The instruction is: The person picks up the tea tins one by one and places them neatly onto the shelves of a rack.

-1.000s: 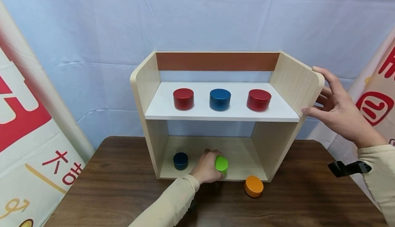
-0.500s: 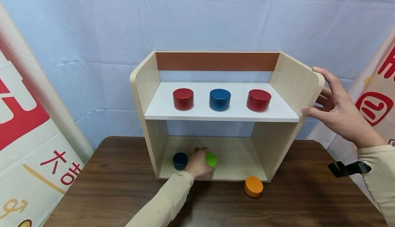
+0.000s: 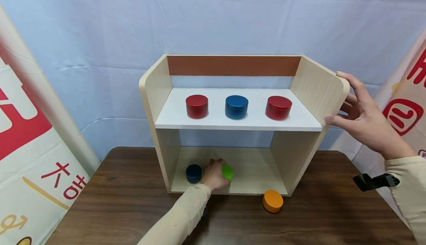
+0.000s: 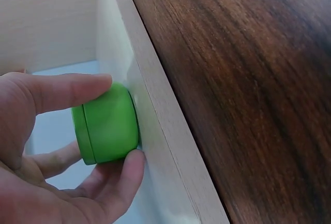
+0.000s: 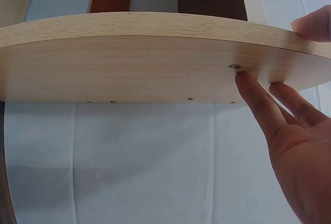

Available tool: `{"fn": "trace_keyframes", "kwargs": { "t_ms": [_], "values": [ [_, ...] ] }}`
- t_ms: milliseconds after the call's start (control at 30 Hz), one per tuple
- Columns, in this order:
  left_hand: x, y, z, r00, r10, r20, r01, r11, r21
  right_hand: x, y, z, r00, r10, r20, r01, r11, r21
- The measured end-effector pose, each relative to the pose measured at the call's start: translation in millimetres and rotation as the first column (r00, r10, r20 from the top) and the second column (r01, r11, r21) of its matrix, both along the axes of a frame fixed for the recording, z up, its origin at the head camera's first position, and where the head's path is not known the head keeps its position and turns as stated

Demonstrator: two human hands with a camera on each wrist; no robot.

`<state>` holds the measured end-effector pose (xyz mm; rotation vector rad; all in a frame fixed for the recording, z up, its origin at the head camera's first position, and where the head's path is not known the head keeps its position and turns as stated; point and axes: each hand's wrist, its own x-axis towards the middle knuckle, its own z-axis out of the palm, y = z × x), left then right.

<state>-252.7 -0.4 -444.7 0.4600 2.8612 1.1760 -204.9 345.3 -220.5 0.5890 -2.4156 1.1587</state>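
My left hand grips a small green round tin on the lower board of a two-level wooden shelf. In the left wrist view, thumb and fingers clasp the tin's sides, and its base meets the board; a lid seam shows. Just left of this hand stands a dark blue tin. My right hand holds the shelf's right side panel, the thumb at its front edge. Fingertips press the panel's outer face in the right wrist view.
On the white upper board stand a red tin, a blue tin and another red tin. An orange tin lies on the dark wooden table at the shelf's front edge. A pale cloth hangs behind.
My left hand has shifted left along the lower board with the green tin, nearer the dark blue tin, and stays there over the last half second. The right hand keeps its place.
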Motion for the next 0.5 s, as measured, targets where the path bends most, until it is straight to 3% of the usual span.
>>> {"fn": "trace_keyframes", "kwargs": {
  "t_ms": [500],
  "values": [
    [0.8, 0.6, 4.0, 1.0, -0.006, -0.023, 0.006, 1.0, -0.026, -0.7, 0.1, -0.2, 1.0, 0.002, 0.004, -0.002, 1.0, 0.0]
  ]
}}
